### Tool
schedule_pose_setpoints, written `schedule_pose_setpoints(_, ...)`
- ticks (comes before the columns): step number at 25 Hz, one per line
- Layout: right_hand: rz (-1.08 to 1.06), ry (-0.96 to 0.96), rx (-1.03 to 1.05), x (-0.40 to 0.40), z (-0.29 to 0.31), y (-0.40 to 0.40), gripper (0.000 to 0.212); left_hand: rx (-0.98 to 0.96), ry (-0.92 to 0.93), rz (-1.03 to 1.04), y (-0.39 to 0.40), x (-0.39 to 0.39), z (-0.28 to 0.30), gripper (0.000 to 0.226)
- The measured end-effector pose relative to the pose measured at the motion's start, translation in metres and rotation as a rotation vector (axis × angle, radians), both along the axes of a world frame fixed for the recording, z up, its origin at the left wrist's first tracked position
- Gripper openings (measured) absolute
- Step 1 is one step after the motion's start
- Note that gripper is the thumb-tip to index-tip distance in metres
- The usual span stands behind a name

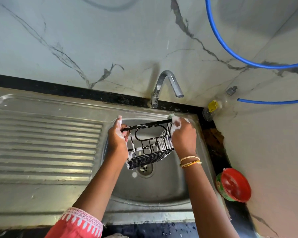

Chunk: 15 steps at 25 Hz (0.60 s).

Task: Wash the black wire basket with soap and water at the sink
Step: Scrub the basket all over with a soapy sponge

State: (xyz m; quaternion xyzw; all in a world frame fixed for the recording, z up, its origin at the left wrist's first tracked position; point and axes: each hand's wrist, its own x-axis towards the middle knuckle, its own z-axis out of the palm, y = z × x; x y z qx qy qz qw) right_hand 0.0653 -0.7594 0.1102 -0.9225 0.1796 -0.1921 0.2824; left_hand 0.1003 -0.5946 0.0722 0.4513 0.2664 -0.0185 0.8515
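Black wire basket (150,145) between hands, left hand (117,136) gripping rim, right hand (182,133) clutching sponge

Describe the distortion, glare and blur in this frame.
Head view: wide-angle bending curves the drainboard and the counter edge; soft glare lies on the sink steel; the hands, left and right, and the wire basket look slightly soft.

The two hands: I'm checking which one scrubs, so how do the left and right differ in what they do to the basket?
The left hand curls round the black wire basket at its left top rim; the right hand is at the right top corner, holding a foamy scrubber against the wire. The right wrist wears bangles; the left is bare. Both are soapy and over the sink.
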Motion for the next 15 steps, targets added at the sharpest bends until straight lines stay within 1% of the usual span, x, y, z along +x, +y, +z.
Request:
schedule_pose_setpoints(2,-0.082,0.019,-0.076,-0.004,0.007,0.009,0.034,-0.025,0.004,0.033,-0.003,-0.001,0.009,0.018)
schedule_pose_setpoints(4,-0.102,0.025,-0.229,-0.01,0.007,0.034,0.027,-0.04,0.017,0.015,-0.012,-0.005,0.014,0.02)
schedule_pose_setpoints(5,-0.042,0.011,-0.296,-0.014,0.006,0.054,0.026,-0.085,0.012,-0.008,-0.015,-0.007,0.015,0.023)
schedule_pose_setpoints(6,0.045,-0.013,-0.345,-0.02,0.004,0.074,0.025,-0.186,-0.015,-0.039,-0.018,-0.008,0.014,0.029)
schedule_pose_setpoints(7,0.149,-0.028,-0.374,-0.026,0.0,0.088,0.024,-0.329,-0.046,-0.059,-0.02,-0.012,0.011,0.035)
schedule_pose_setpoints(8,0.253,-0.042,-0.395,-0.029,0.0,0.094,0.022,-0.434,-0.043,-0.054,-0.022,-0.012,0.008,0.038)
schedule_pose_setpoints(9,0.321,-0.062,-0.412,-0.027,0.0,0.09,0.02,-0.457,-0.002,-0.039,-0.022,-0.011,0.006,0.039)
schedule_pose_setpoints(10,0.333,-0.085,-0.423,-0.022,-0.001,0.079,0.022,-0.391,0.042,-0.005,-0.021,-0.009,0.004,0.035)
schedule_pose_setpoints(11,0.29,-0.089,-0.429,-0.017,-0.002,0.064,0.026,-0.295,0.067,0.023,-0.019,-0.008,0.003,0.033)
schedule_pose_setpoints(12,0.192,-0.064,-0.41,-0.013,-0.002,0.046,0.029,-0.227,0.065,0.035,-0.018,-0.007,0.002,0.037)
schedule_pose_setpoints(13,0.075,-0.025,-0.365,-0.011,-0.002,0.029,0.028,-0.199,0.054,0.022,-0.018,-0.008,0.004,0.04)
schedule_pose_setpoints(15,-0.107,0.104,-0.212,-0.008,-0.004,0.005,0.025,-0.128,0.004,-0.01,-0.019,-0.009,0.004,0.039)
